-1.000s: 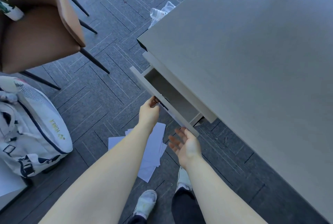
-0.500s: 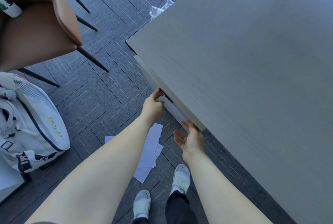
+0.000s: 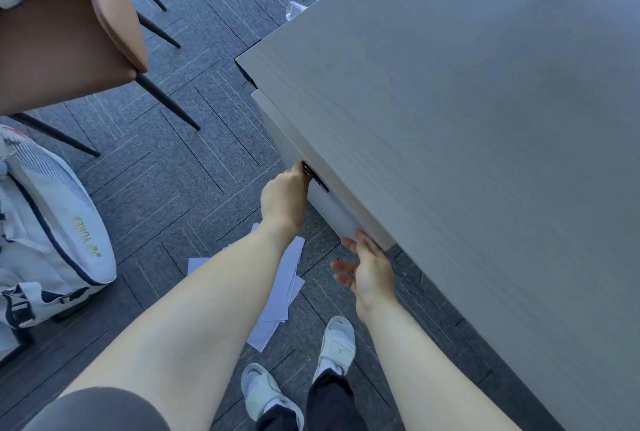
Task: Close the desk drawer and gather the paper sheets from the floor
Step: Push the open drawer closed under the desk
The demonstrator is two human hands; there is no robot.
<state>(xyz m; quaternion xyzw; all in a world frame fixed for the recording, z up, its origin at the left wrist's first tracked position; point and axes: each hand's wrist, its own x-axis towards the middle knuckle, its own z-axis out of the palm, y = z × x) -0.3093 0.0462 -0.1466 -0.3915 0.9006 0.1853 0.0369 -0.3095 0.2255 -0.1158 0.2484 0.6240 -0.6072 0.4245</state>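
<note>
The pale desk drawer (image 3: 332,212) sits pushed in under the grey desk top (image 3: 467,139), with only its front face showing. My left hand (image 3: 285,198) is curled at the dark handle (image 3: 315,178) in the middle of that front. My right hand (image 3: 369,268) has its fingers spread, and its fingertips touch the drawer's near corner. Several white paper sheets (image 3: 277,299) lie loosely overlapped on the dark carpet below, partly hidden by my left forearm.
A brown chair (image 3: 69,35) with thin black legs stands at the upper left. A white sports bag (image 3: 45,222) lies on the floor at left. Crumpled clear plastic (image 3: 294,9) lies past the desk's far corner. My two white shoes (image 3: 337,344) stand beside the sheets.
The drawer has gone from wide open to pushed in under the desk top. Both hands travelled with its front toward the desk.
</note>
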